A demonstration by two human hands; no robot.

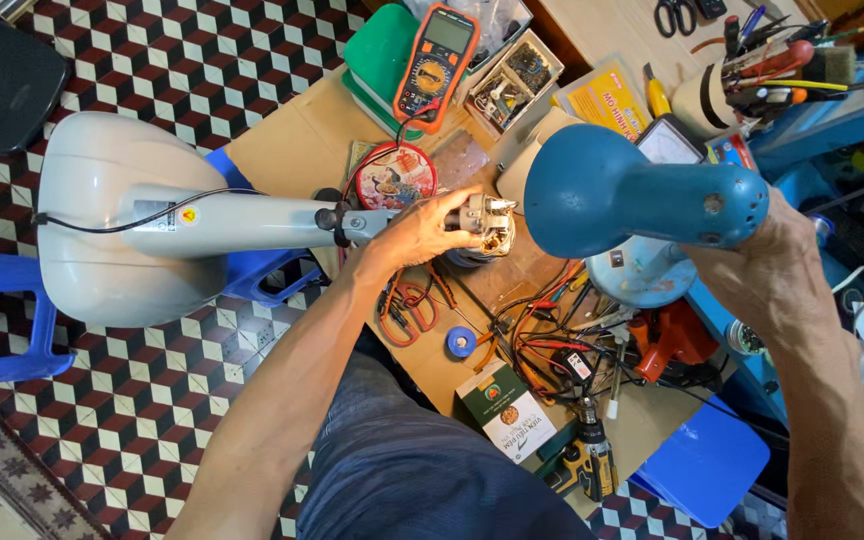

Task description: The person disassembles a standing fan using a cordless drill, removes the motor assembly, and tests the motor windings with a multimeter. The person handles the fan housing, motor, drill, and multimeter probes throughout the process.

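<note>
Gripping the bare metal fan motor (pixel 482 222) at the top of the pale grey fan stand (pixel 132 220) with the left hand (pixel 422 232), steadying it over the cluttered wooden bench (pixel 292 140). Closing the right hand (pixel 767 262) around the blue rounded plastic motor housing (pixel 632 200), holding it just beside the motor, open end facing it. Leaving the orange multimeter (pixel 434 62) lying near.

Probably a repair workshop: multimeter (pixel 434 62), cordless drill (pixel 592 452), wire tangle (pixel 542 335) (crowded bench (pixel 292 140)).
</note>
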